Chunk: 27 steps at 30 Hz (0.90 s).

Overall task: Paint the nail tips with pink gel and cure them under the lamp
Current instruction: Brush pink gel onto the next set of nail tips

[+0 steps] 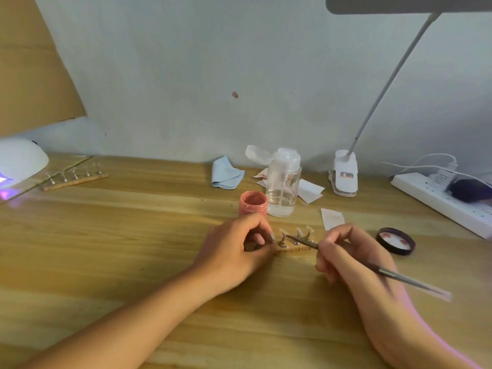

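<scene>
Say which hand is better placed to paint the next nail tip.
Likely the right hand: it holds the thin grey brush, bristles at the clear nail tips. The left hand grips the wooden strip.

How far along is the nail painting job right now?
Done: the pink gel jar is open, its lid set aside. In hand: the right hand holds the brush to a nail tip on the wooden strip that the left hand steadies. Left: the other tips look pale, and this strip is not yet under the lit curing lamp. A second strip lies beside it, colour unclear.
</scene>
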Each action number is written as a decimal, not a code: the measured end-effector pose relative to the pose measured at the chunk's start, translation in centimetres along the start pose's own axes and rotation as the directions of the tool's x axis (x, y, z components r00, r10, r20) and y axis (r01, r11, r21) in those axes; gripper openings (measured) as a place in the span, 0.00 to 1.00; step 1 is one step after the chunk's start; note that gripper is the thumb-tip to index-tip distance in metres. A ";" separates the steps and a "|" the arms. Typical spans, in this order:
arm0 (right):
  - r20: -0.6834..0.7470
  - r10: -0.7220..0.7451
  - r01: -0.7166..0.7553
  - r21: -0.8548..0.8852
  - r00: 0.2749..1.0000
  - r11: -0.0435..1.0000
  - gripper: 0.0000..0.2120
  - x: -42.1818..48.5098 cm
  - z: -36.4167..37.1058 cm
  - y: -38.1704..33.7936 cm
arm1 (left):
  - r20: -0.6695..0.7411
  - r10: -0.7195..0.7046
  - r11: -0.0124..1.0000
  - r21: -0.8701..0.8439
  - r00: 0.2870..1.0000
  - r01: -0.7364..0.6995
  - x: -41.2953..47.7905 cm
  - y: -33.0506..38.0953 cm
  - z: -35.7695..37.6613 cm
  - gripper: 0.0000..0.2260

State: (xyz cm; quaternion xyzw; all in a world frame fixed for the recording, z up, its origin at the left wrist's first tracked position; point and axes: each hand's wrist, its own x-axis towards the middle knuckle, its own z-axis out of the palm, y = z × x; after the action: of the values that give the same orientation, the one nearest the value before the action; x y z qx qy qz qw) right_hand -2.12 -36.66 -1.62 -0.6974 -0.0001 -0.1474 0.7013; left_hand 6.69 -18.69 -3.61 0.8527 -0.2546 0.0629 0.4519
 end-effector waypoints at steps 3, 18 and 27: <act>0.032 -0.024 0.024 -0.016 0.999 1.000 0.05 0.1 0.1 0.3 | 0.003 0.019 1.000 0.010 1.000 -0.019 0.0 0.0 0.0 0.06; 0.074 -0.052 0.058 -0.073 0.996 0.996 0.08 0.1 0.4 0.5 | 0.024 0.053 0.999 0.000 0.998 -0.053 0.0 0.0 0.0 0.08; 0.101 -0.063 0.070 -0.070 0.993 0.995 0.08 0.3 0.4 0.9 | 0.015 0.036 0.999 -0.011 0.999 -0.036 0.0 -0.3 0.1 0.08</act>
State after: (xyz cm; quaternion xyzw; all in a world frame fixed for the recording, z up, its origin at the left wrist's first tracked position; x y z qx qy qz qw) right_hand -1.57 -36.37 -2.46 -0.7286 -0.0526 -0.1361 0.6692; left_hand 6.80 -18.65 -3.89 0.8459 -0.2735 0.0631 0.4535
